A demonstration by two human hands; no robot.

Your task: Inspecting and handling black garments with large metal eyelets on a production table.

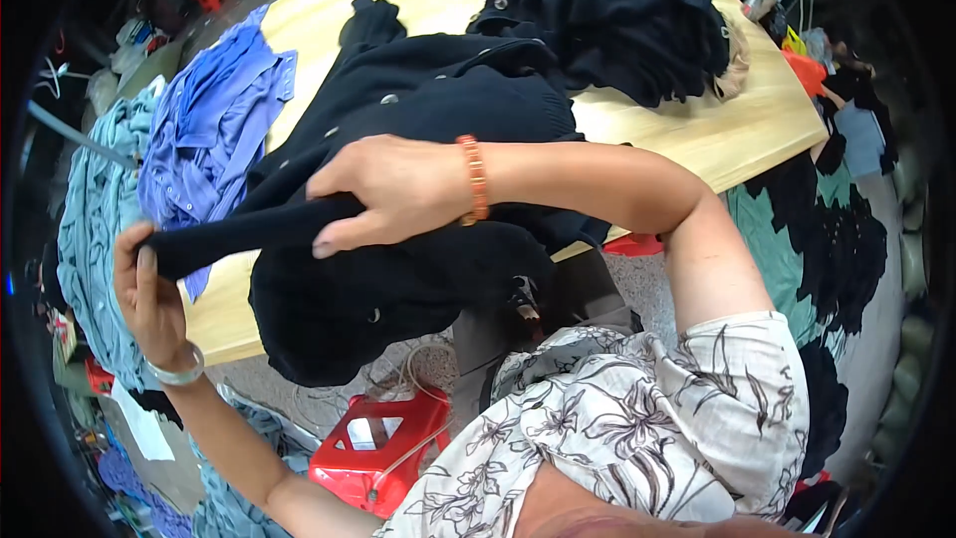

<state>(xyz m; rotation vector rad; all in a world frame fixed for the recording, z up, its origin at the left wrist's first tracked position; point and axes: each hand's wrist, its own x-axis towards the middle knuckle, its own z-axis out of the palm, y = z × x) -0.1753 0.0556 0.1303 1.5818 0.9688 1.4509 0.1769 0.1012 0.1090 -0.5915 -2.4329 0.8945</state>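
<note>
A pale wooden table runs across a cluttered workroom, with a red plastic stool on the floor just below its near edge. Nearest, the left hand pinches the end of a black sleeve, thumb and fingers closed on the cuff. Just past it, the right hand is curled around the same sleeve further along, pulling it flat between the two hands. The sleeve belongs to a black cardigan with pale buttons, lying spread over the table edge and partly hanging off it. It looks only partly dealt with: sleeve stretched out, body still rumpled. Beyond, a heap of dark garments waits at the far side, and blue shirts are piled to the left.
</note>
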